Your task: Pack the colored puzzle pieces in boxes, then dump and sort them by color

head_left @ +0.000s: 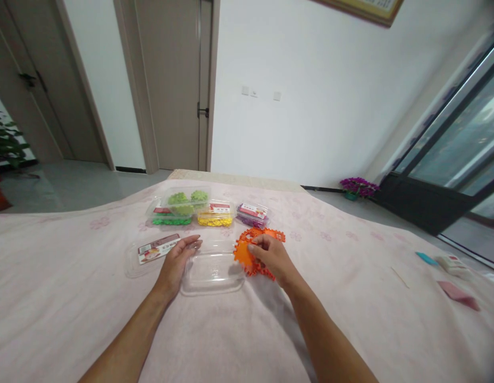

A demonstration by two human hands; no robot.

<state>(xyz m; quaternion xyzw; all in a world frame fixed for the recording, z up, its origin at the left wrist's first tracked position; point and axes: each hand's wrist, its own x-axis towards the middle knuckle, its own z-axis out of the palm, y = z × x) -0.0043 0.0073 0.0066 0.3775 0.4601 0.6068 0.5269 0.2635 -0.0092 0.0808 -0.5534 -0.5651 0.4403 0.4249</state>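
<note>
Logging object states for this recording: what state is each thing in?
Clear tray: uncovered
Labelled lid: off, beside the tray
Orange piece: pinched in right hand
Other orange pieces: on the cloth
Purple box: closed
Yellow box: closed
Light-green box: stacked on the green box
Middle door: shut

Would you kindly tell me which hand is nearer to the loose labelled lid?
Left: the left hand is at the lid's right edge; the right hand is farther right, past the clear tray, holding an orange piece.

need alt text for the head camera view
The right hand holds an orange toothed piece near a clear tray, with the left hand at the tray's left edge. Behind sit clear containers of green, yellow and purple pieces.
</note>
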